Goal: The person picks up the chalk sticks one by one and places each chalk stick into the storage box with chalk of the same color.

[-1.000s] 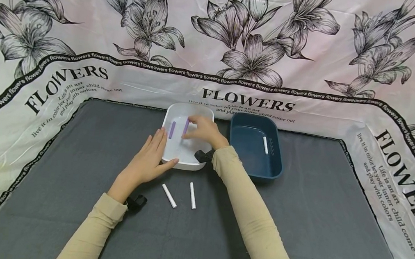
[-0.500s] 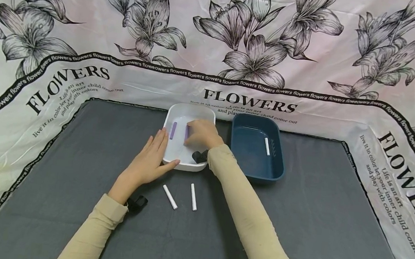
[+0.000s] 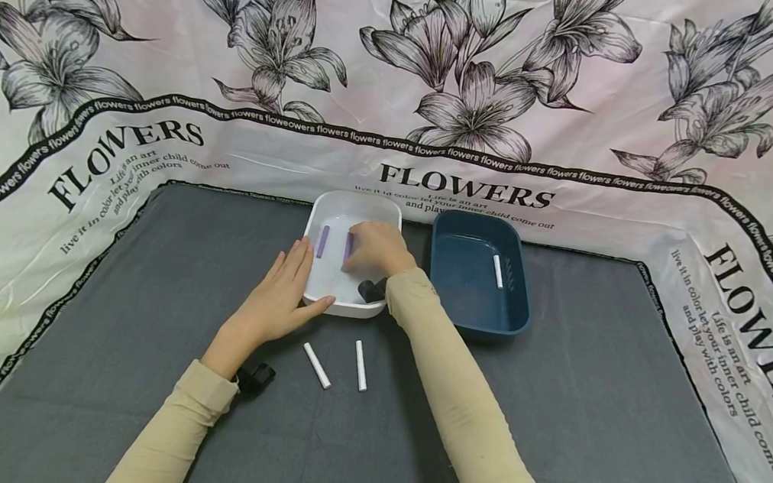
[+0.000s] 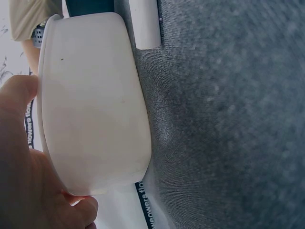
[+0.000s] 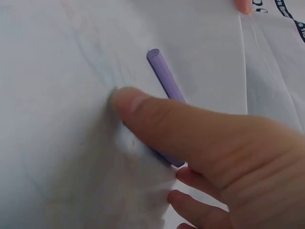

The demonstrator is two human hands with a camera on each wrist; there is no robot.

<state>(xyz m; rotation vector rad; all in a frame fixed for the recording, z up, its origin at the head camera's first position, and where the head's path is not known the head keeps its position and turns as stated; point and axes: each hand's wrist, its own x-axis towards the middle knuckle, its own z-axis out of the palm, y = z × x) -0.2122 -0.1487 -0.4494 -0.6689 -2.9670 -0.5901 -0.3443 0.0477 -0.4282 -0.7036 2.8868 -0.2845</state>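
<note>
My right hand (image 3: 382, 247) reaches into the white tray (image 3: 330, 284), thumb and fingertips at the two ends of a purple chalk stick (image 3: 348, 247) low over the tray's floor. In the right wrist view the thumb hides part of this chalk (image 5: 167, 158). A second purple chalk stick (image 3: 323, 242) lies to its left in the tray. My left hand (image 3: 274, 299) rests against the tray's left front corner, fingers straight along the left side and thumb on the front rim. The left wrist view shows the tray's outer wall (image 4: 95, 105) beside that hand.
Right of the white tray stands a dark blue tray (image 3: 477, 307) with one white chalk stick (image 3: 497, 272) in it. Two white chalk sticks, a slanted one (image 3: 316, 366) and a straighter one (image 3: 361, 366), lie on the grey cloth (image 3: 585, 412) in front.
My right hand has lowered slightly in the white tray with the purple chalk, then stayed about still. The left hand keeps its place at the tray's corner.
</note>
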